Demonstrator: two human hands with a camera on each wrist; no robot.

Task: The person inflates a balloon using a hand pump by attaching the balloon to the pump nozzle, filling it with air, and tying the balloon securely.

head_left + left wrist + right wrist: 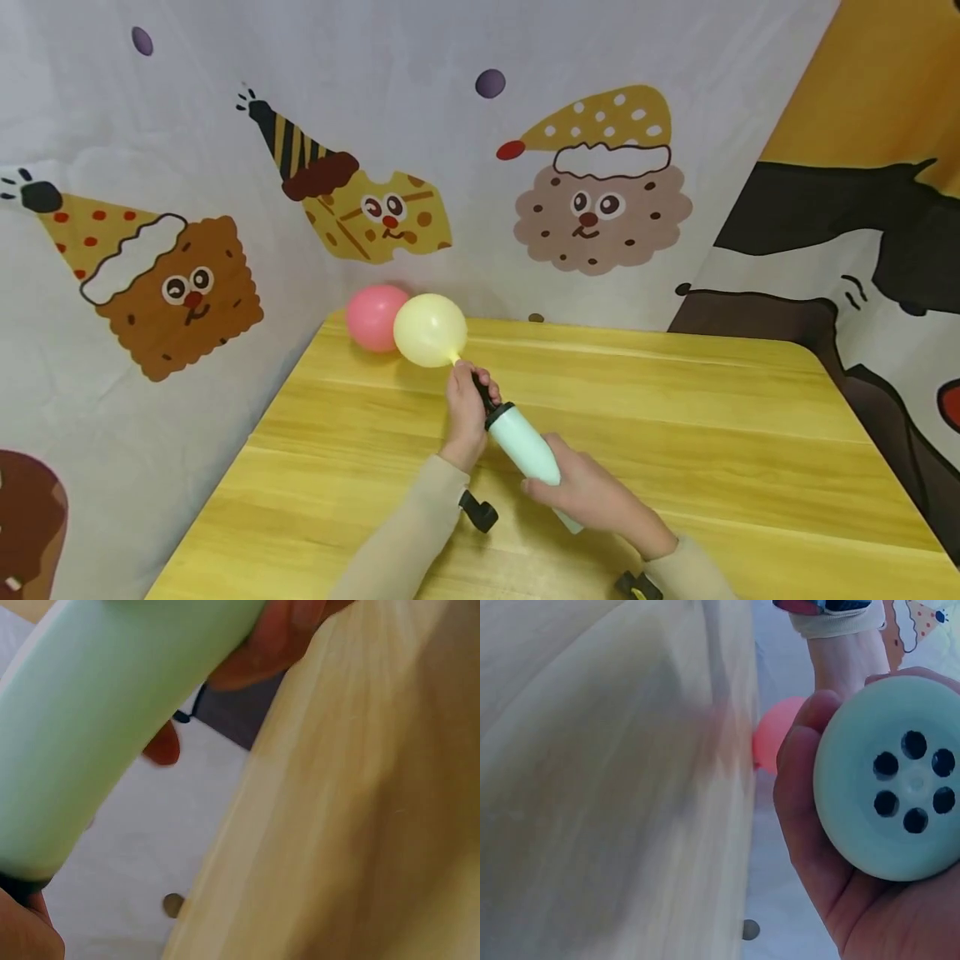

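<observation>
A mint-green hand pump (525, 442) with a black nozzle end slants across the middle of the head view. My left hand (467, 408) grips its black end, where the neck of an inflated pale yellow balloon (430, 330) sits at the fingertips. Around the pump's lower body curls my right hand (588, 492). In the right wrist view the pump's round end cap (919, 784) shows several dark holes, with the right hand (810, 817) wrapped about it. The green barrel (112, 727) fills the upper left of the left wrist view.
An inflated pink balloon (375, 318) rests at the table's far left corner, partly behind the yellow one. The wooden table (675, 400) stretches out to the right. Behind it hangs a white cloth (465, 167) printed with cartoon snacks. Black camera mounts (478, 512) sit at both wrists.
</observation>
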